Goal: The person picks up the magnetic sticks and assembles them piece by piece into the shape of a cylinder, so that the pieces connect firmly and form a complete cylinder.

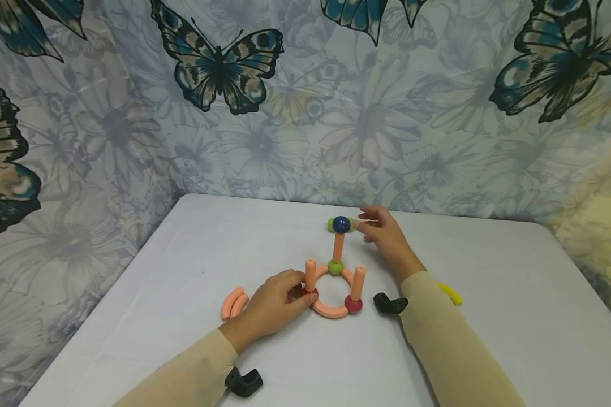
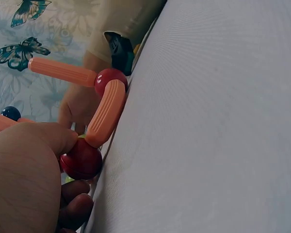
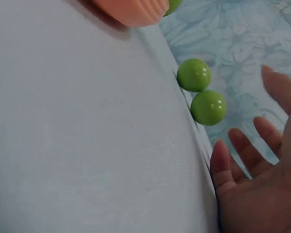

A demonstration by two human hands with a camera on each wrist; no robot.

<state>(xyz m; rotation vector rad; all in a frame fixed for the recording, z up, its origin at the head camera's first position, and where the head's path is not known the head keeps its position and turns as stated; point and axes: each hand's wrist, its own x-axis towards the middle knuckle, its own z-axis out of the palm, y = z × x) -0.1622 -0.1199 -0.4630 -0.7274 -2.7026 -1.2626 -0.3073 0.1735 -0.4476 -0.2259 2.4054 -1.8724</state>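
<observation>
A ring of curved orange sticks (image 1: 331, 311) lies on the white table, joined by red and green balls, with three orange sticks standing up from the joints. The far upright stick (image 1: 338, 249) rises from a green ball (image 1: 335, 267) and carries a blue ball (image 1: 341, 224) on top; the tops of the other two are bare. My left hand (image 1: 272, 302) pinches the red ball (image 2: 81, 160) at the ring's left joint. Behind the blue ball, two loose green balls (image 3: 208, 108) sit side by side. My right hand (image 1: 387, 240) is beside them, fingers spread, holding nothing.
Two curved orange sticks (image 1: 232, 303) lie left of my left hand. A yellow curved piece (image 1: 450, 294) is partly hidden by my right sleeve. The table's far edge (image 1: 265, 199) runs along a butterfly-print cloth.
</observation>
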